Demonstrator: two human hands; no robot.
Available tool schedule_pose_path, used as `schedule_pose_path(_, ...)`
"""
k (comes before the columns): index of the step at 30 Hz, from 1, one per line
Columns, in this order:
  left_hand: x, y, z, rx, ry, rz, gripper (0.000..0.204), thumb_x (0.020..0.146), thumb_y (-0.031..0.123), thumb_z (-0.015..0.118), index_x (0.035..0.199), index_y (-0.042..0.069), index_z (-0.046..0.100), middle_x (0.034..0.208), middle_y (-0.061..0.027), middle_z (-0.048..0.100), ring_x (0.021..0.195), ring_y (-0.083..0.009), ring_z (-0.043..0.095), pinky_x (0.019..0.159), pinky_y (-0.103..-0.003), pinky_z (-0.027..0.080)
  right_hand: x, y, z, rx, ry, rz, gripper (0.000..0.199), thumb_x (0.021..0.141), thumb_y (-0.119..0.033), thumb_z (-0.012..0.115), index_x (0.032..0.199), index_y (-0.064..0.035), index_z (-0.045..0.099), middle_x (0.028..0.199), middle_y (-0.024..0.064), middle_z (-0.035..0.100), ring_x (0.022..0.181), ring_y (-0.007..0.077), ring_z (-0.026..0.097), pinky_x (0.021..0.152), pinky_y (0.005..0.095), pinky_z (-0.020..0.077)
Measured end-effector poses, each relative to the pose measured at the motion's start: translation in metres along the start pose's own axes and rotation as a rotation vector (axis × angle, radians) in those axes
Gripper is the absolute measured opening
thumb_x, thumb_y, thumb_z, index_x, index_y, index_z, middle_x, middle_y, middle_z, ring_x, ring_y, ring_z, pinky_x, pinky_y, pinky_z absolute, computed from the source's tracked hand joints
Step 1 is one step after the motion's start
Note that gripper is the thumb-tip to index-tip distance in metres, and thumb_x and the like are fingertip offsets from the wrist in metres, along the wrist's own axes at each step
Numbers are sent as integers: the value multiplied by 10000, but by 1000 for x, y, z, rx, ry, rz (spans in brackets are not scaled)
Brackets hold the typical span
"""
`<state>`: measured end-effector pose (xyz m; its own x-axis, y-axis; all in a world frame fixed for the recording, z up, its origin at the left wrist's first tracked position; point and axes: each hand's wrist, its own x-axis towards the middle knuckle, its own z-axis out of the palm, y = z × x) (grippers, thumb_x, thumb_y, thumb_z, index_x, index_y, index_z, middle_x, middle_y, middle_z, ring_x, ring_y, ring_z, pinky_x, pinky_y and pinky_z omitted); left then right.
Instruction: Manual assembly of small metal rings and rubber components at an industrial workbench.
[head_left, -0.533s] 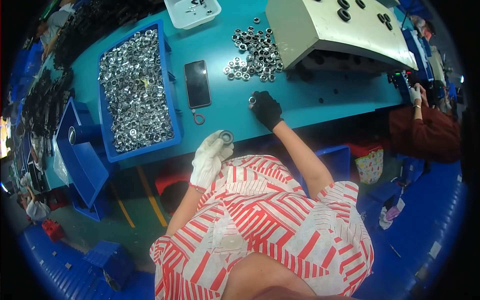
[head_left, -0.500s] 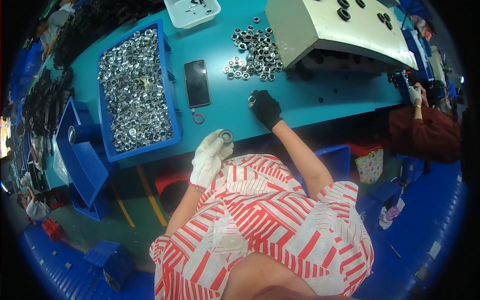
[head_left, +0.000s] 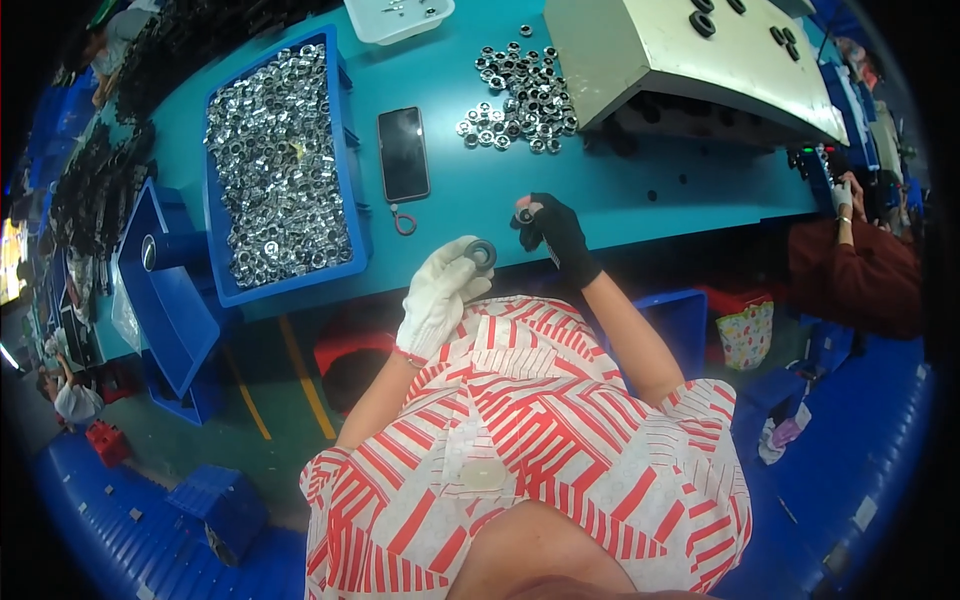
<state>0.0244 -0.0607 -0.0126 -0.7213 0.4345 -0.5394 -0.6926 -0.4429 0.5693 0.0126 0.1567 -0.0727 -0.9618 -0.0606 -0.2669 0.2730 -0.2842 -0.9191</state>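
Holding one part in each hand, you have both of them near the front edge of the worktop [head_left: 455,205], side by side but apart. Your left hand [head_left: 436,298], in a white glove, carries a dark ring [head_left: 481,256], its round face turned up to view. Your right hand [head_left: 560,236], in a black glove, has a small metal ring [head_left: 523,215] at its fingertips, to the left of the palm.

To handle these well, pinch each ring by its outer rim, so that the hole and face are easy to check. Use light, even pressure; smooth metal may well slip against glove fabric. Steady your wrists, and work over the worktop rather than past its edge, where a dropped part could fall to the floor.

As for the grip, your left fingers are narrowed around the dark ring, with the thumb side hidden in part. Your right grip is a close pinch on the metal ring; exactly how the fingers meet behind it, you cannot tell from this view.

Beyond your hands lie the loose metal rings [head_left: 522,100], with the phone [head_left: 403,155] to their left and the blue tray [head_left: 352,185] of similar rings farther left.
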Motion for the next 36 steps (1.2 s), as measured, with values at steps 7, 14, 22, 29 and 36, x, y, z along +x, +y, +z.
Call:
schedule_pose_path(7,11,-4,5,36,-77,-64,385,898,89,539,1247,-47,452,1038,-109,583,900,-192,609,806,-303,541,-40,-27,34,-160,13,20,234,958,-271,511,1061,-80,600,731,-15,557,593,44,494,529,209,400)
schedule_pose_path(14,14,-5,9,50,-81,-84,368,900,91,537,1235,-43,466,1041,-105,583,886,-188,612,781,-293,549,-50,-31,28,-93,29,91,245,937,-213,554,1112,-50,612,850,30,625,722,72,577,618,222,465)
schedule_pose_path(22,17,-7,4,-10,-150,-63,371,895,89,557,1233,-36,470,1073,-123,579,873,-189,621,756,-295,558,-56,-30,19,26,99,91,232,932,-159,552,1125,-36,594,942,48,627,820,99,600,694,249,493)
schedule_pose_path(29,16,-7,20,40,-31,-42,320,862,0,560,1176,-33,505,1054,-112,596,907,-214,646,774,-318,556,-61,-33,45,-569,-71,-337,230,900,-129,574,1112,-44,585,997,75,591,870,167,592,780,291,471)
schedule_pose_path(36,17,-8,18,18,-88,-128,326,900,84,534,1206,-28,510,1020,-105,624,888,-178,627,758,-277,516,-65,-41,46,-416,21,-155,195,876,-87,603,1062,-28,602,966,66,593,839,148,591,747,271,479)
